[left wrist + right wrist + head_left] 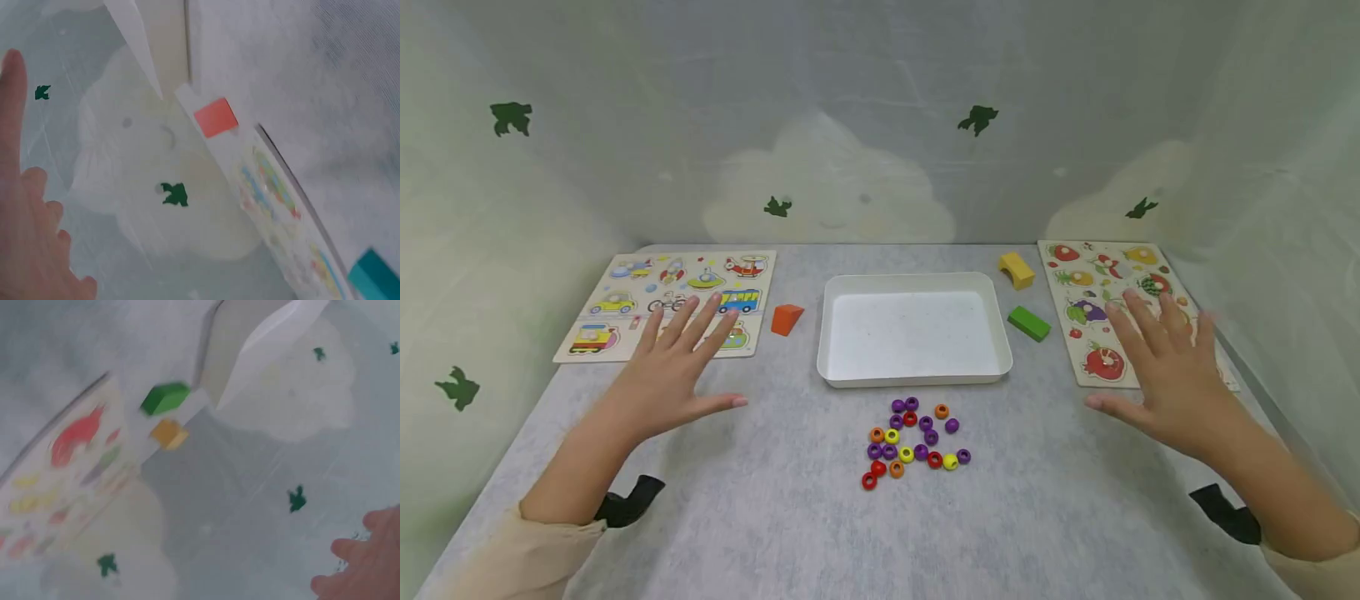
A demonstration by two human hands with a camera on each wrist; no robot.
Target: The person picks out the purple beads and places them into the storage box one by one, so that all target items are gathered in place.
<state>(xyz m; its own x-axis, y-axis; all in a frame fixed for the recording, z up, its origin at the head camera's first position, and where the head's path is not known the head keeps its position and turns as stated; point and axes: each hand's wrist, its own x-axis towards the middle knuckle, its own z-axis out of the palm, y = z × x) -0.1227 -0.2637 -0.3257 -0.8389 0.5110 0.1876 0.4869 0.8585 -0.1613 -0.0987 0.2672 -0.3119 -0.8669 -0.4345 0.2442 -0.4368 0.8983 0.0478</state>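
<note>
My left hand [681, 367] hovers open with spread fingers over the table, in front of the vehicle puzzle board [625, 287]. My right hand [1165, 367] is likewise spread and holds nothing, partly over the fruit puzzle board [1093, 279]. Between them sits an empty white tray [913, 379], with a cluster of several coloured beads [913, 442] in front of it. The left wrist view shows my left hand [25, 206], the orange block [215, 117] and the vehicle puzzle board [281, 206]. In the right wrist view are fingertips [365, 562], the green block [164, 397] and the yellow block [169, 434].
An orange wedge block [786, 318] lies left of the tray. A yellow arch block [1016, 270] and a green block [1028, 323] lie to its right. Pale curtain walls with dark green shapes close in the grey table [775, 517] on three sides.
</note>
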